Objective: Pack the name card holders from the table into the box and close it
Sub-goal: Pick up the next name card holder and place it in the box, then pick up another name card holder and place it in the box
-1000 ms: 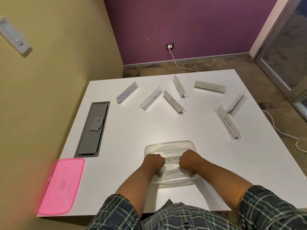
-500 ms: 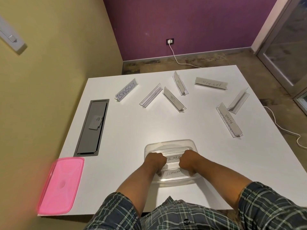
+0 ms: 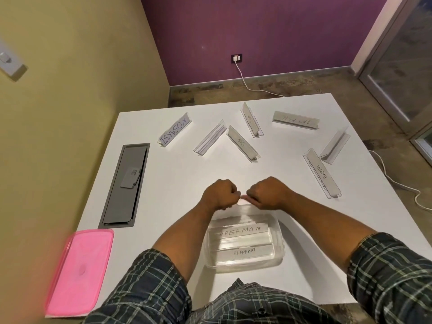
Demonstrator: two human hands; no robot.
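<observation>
A clear plastic box (image 3: 279,244) sits at the near edge of the white table (image 3: 177,183). Inside it lie name card holders marked SUPERMAN (image 3: 240,230) and ELEPHANT (image 3: 244,252). My left hand (image 3: 219,195) and my right hand (image 3: 268,194) hover as fists side by side over the box's far rim, with nothing visible in them. Several holders stand farther back: KOSAKSI (image 3: 175,132), a blank one (image 3: 210,137), DOG (image 3: 243,143), a narrow one (image 3: 251,119), BATMAN (image 3: 295,120), ALPHA (image 3: 322,174) and another blank one (image 3: 334,146). The pink lid (image 3: 79,272) lies at the near left corner.
A grey cable hatch (image 3: 126,183) is set into the table on the left, beside the yellow wall. A white cable (image 3: 397,183) trails on the floor past the table's right edge.
Both hands have come up out of the box and moved forward to its far rim. The SUPERMAN and ELEPHANT holders stay in the box, now uncovered.
</observation>
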